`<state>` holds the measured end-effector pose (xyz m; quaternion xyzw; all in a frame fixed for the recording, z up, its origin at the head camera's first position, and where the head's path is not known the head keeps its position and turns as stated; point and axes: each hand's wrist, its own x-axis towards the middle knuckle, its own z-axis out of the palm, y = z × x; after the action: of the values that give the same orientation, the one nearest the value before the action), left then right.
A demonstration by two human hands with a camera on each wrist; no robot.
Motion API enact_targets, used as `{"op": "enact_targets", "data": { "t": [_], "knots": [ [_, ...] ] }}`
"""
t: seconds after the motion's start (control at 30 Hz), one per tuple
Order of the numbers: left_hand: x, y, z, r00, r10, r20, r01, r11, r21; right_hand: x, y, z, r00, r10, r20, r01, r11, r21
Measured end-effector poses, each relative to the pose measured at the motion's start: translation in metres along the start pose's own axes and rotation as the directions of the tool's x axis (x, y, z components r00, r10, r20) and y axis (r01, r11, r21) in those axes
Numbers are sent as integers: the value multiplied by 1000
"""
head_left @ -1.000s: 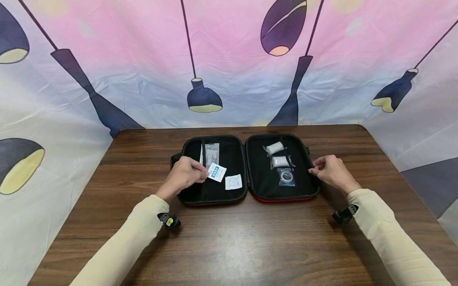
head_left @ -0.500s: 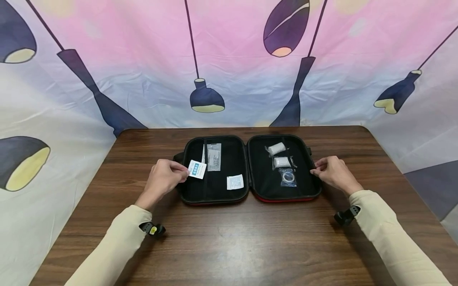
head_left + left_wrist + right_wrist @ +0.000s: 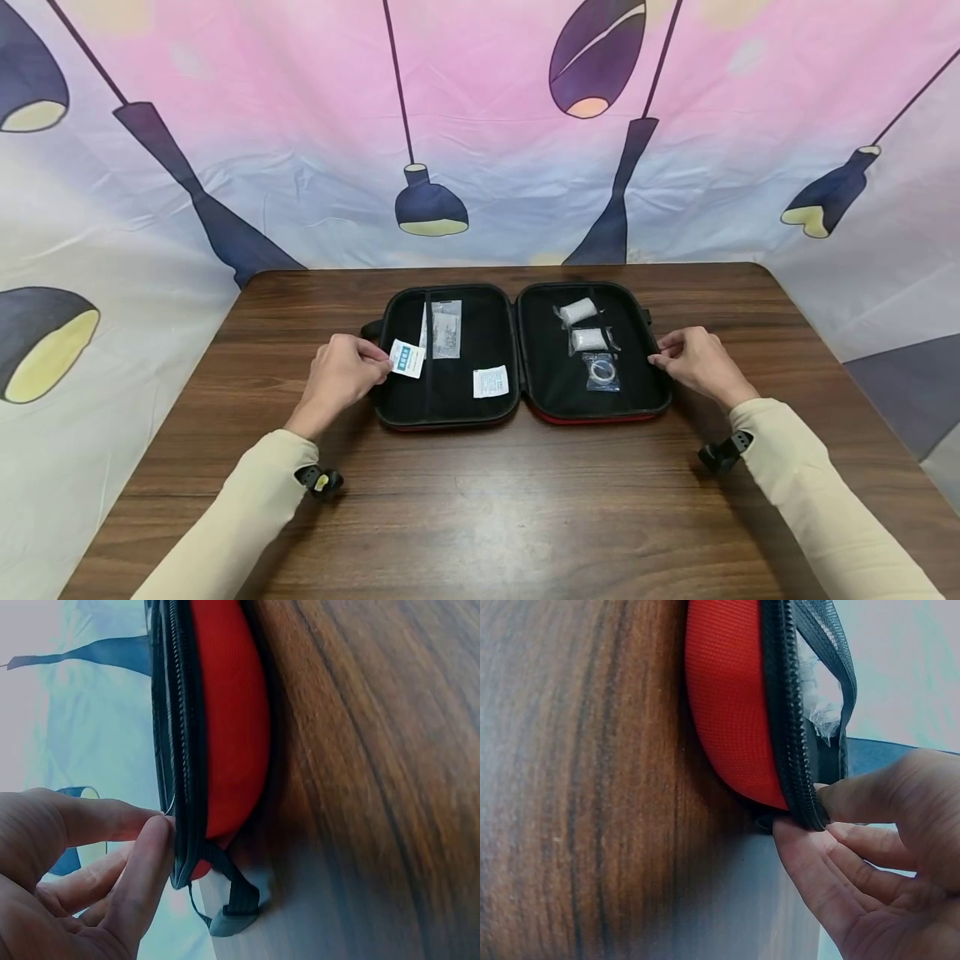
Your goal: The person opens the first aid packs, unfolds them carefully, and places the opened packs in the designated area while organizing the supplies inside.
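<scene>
My left hand [image 3: 341, 375] pinches a small square white sachet with blue print [image 3: 407, 359] by its edge, over the left rim of an open zip case [image 3: 474, 321]. In the left wrist view, thumb and forefinger meet at the rim, and only a thin edge of the sachet shows. On the opposite side, my right hand [image 3: 697, 362] grips the case's outer right rim; in the right wrist view its thumb lies inside the zip edge [image 3: 799, 750] and the fingers outside. Another white sachet [image 3: 491, 382] lies in the left half, near a clear packet [image 3: 447, 329] under an elastic strap.
In the case's right half lie two white wrapped rolls [image 3: 578, 312] and a clear bluish packet with a ring shape [image 3: 602, 372]. The case lies flat on a wooden table [image 3: 480, 517], its red outside [image 3: 232, 712] showing. A printed cloth [image 3: 315, 150] hangs behind.
My left hand has moved left, carrying the sachet from over the middle of the left half to its left rim. The right hand stays on the right rim.
</scene>
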<state>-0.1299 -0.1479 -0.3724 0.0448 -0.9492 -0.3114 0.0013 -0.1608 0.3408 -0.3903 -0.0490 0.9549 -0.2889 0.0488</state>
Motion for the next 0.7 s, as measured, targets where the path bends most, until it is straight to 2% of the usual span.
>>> {"op": "enact_targets", "data": {
  "t": [0.23, 0.5, 0.7],
  "knots": [
    [3, 6, 13, 999, 35, 17, -35, 999, 25, 0, 0, 1, 1000, 7, 1, -7, 1000, 10],
    [4, 13, 24, 998, 33, 55, -33, 999, 0, 0, 0, 0, 1000, 9, -1, -9, 1000, 10],
    [4, 16, 30, 994, 55, 92, -52, 998, -36, 0, 0, 1, 1000, 12, -11, -12, 1000, 5]
  ]
}}
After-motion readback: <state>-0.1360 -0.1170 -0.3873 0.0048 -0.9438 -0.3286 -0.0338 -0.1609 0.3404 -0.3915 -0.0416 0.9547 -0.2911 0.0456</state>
